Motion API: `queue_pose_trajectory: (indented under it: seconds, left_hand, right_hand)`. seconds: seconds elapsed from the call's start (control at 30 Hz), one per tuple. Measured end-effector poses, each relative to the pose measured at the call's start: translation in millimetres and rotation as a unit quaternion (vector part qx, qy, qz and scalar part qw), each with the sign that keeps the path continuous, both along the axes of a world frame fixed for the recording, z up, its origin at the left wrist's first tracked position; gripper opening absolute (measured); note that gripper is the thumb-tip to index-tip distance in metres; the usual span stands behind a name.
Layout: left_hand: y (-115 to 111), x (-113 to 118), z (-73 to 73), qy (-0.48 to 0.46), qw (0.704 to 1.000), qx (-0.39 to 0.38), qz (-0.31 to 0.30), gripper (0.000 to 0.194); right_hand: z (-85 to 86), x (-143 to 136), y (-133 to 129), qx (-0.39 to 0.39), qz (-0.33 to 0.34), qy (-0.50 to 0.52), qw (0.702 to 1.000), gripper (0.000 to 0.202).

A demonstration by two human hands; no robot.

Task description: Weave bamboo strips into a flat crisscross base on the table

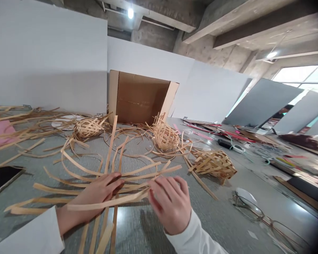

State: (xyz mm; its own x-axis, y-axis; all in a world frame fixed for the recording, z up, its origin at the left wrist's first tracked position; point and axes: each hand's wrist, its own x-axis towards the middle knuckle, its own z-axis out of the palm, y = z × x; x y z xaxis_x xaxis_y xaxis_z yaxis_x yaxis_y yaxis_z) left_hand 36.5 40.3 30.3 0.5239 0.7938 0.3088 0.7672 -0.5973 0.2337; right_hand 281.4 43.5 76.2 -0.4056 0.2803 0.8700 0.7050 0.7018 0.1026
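White upright panels [47,49] across the top, back of the work surface. Grey table [144,231] below. Open brown cardboard box [143,98] upper centre, on its side against a panel. Flat tan crossing strips [55,189] at lower centre, spread loose-ended. Left hand [102,192] on their crossing, fingers extended, slightly bent; apparently pinning it against slipping. Right hand [172,201] half closed, fingers curled, seemingly pinching a long pale flat strip [95,205] that lies over the left wrist, perhaps to steer its end. Rounded openwork tan weave [214,165] right of centre. Thin-rimmed glasses [266,220] lower right, set aside from the strips.
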Motion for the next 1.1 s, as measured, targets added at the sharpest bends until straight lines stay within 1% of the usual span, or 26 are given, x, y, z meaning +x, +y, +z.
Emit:
queue_pose_trajectory:
  seconds: [0.1,0.17,0.27,0.37,0.53,0.67,0.73,0.8,0.87,0.93,1.0,1.1]
  left_hand:
    - [-1,-1,1.2,0.001,1.000,0.011,-0.001,0.047]
    - [0,-3,-1.0,0.003,1.000,0.015,-0.004,0.047]
    - [3,-6,-5.3,0.019,0.999,0.027,-0.012,0.050]
    - [4,-5,-6.4,0.037,0.999,0.037,-0.004,0.052]
    - [1,0,-2.3,0.037,0.998,0.035,-0.020,0.047]
    - [-1,3,-0.5,0.045,0.998,0.043,-0.004,0.046]
    - [0,5,4.0,0.048,0.998,0.045,-0.006,0.046]
    - [5,12,12.7,0.048,0.998,0.037,-0.015,0.038]
    - [12,22,22.6,0.049,0.998,0.021,-0.025,0.023]
    - [21,36,28.9,0.040,0.998,0.023,-0.040,0.017]
    - [28,49,28.5,0.030,0.998,0.029,-0.044,0.020]
    - [31,61,18.3,0.008,0.998,0.030,-0.045,0.022]
  right_hand:
    - [13.1,18,7,0.002,-0.010,0.040,0.999,0.012]
    - [16.8,29,15,-0.002,-0.020,0.060,0.998,0.010]
    - [13.5,43,29,-0.008,-0.037,0.086,0.996,0.007]
    - [6.4,53,39,-0.022,-0.053,0.104,0.993,0.006]
    - [3.0,55,41,-0.029,-0.057,0.110,0.992,0.004]
    - [4.5,51,37,-0.042,-0.033,0.102,0.993,0.006]
    - [4.1,49,34,-0.050,-0.034,0.102,0.993,0.006]
    - [2.8,49,33,-0.052,-0.041,0.104,0.992,0.006]
    - [1.2,48,31,-0.049,-0.042,0.106,0.992,0.007]
    - [-0.2,48,30,-0.054,-0.038,0.105,0.992,0.009]
    - [-1.1,48,29,-0.066,-0.035,0.103,0.992,0.012]
    - [-1.3,49,28,-0.071,-0.038,0.098,0.992,0.015]
